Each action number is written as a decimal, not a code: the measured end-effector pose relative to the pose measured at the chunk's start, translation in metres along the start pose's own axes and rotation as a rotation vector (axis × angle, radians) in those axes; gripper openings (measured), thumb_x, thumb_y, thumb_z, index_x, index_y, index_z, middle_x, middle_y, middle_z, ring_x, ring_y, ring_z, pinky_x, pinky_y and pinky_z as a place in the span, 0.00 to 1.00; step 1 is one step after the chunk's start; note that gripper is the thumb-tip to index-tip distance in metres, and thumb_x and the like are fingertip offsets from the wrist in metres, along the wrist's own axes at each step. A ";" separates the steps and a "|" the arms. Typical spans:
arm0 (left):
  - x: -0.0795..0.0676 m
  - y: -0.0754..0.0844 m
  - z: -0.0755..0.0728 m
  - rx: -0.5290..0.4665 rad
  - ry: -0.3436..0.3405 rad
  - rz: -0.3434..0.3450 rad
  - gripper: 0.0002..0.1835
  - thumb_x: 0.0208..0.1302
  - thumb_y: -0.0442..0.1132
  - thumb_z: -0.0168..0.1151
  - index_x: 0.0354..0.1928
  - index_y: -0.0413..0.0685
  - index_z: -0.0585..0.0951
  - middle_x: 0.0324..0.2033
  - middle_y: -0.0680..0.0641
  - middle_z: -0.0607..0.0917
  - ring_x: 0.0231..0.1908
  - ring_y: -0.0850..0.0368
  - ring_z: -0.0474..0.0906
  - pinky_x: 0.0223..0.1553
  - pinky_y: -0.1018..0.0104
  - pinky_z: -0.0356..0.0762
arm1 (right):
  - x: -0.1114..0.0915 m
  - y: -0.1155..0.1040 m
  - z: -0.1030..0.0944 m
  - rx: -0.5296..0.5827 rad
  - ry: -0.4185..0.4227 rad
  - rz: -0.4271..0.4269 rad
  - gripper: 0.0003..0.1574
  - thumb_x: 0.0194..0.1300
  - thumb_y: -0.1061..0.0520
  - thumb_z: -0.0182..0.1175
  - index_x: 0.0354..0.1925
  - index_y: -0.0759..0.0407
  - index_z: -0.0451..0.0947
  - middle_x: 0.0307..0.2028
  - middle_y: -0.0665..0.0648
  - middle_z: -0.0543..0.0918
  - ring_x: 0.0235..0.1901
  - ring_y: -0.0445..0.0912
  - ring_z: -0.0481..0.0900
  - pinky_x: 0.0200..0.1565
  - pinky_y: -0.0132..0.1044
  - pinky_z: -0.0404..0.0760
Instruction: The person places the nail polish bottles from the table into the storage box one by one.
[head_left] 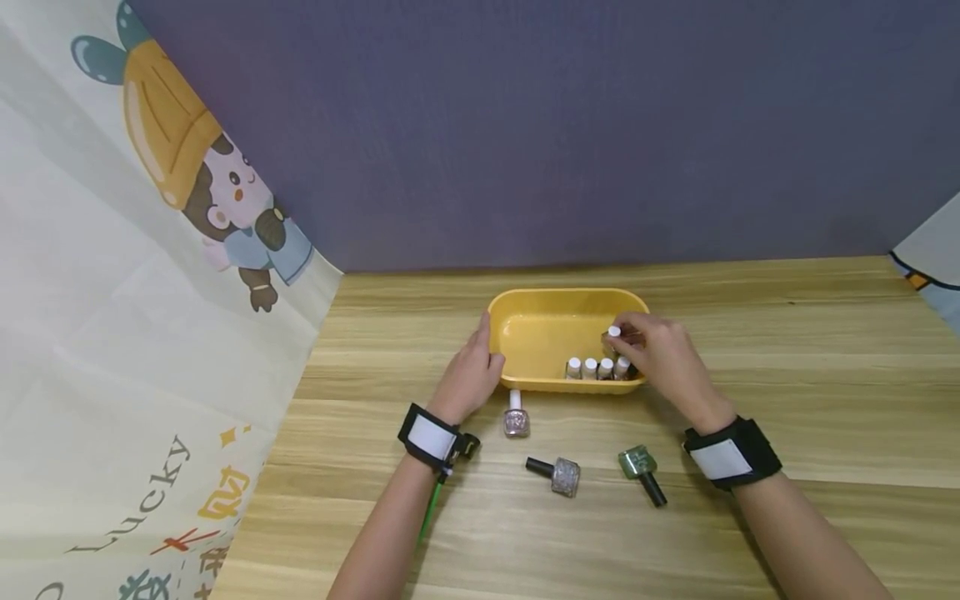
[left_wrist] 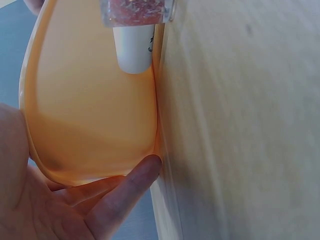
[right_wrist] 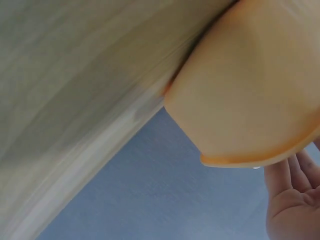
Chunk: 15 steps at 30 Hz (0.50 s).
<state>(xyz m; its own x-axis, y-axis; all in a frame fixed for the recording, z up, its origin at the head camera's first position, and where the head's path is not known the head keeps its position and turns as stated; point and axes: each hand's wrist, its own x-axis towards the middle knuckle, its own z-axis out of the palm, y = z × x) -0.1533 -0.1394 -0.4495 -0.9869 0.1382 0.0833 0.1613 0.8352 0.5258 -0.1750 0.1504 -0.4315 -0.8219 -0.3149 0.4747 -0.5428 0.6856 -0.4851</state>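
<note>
A yellow plastic basket stands on the table. My left hand rests against its left end; in the left wrist view the fingers lie along the outer wall. With thumb and forefinger, my right hand pinches a nail polish bottle by its white cap, over the right part of the basket. My fingers partly hide its glass. Along the basket's near wall stand several white-capped nail polish bottles. In the right wrist view the wall hides the pinched bottle.
Outside, in front of the basket, lie a pink glitter nail polish bottle with a white cap, a silver glitter one and a green one, both black-capped. A dark panel rises behind the wooden table; a printed curtain hangs left.
</note>
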 end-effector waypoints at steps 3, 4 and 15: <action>0.000 0.000 0.000 0.000 -0.001 -0.003 0.38 0.67 0.47 0.39 0.70 0.59 0.31 0.69 0.46 0.55 0.44 0.55 0.70 0.43 0.63 0.71 | -0.001 0.001 0.001 -0.007 -0.003 0.008 0.08 0.55 0.55 0.62 0.34 0.57 0.76 0.28 0.52 0.80 0.26 0.42 0.78 0.26 0.32 0.75; 0.000 0.000 0.000 -0.001 -0.001 -0.004 0.38 0.67 0.47 0.40 0.70 0.60 0.31 0.69 0.46 0.55 0.44 0.55 0.70 0.43 0.63 0.71 | -0.001 0.001 0.002 -0.009 -0.004 0.010 0.08 0.55 0.55 0.63 0.34 0.57 0.76 0.28 0.52 0.80 0.26 0.42 0.78 0.26 0.32 0.75; 0.001 -0.001 0.000 0.006 -0.004 -0.006 0.38 0.67 0.48 0.39 0.70 0.59 0.31 0.69 0.46 0.55 0.47 0.55 0.70 0.49 0.62 0.70 | 0.000 0.005 0.005 -0.068 -0.025 0.020 0.10 0.54 0.56 0.63 0.34 0.59 0.77 0.28 0.53 0.81 0.25 0.41 0.75 0.25 0.34 0.74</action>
<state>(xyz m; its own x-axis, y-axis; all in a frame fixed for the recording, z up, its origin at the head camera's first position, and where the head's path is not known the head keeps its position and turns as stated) -0.1543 -0.1398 -0.4500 -0.9879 0.1351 0.0762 0.1550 0.8392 0.5212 -0.1783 0.1507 -0.4380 -0.8369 -0.3165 0.4466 -0.5141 0.7348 -0.4425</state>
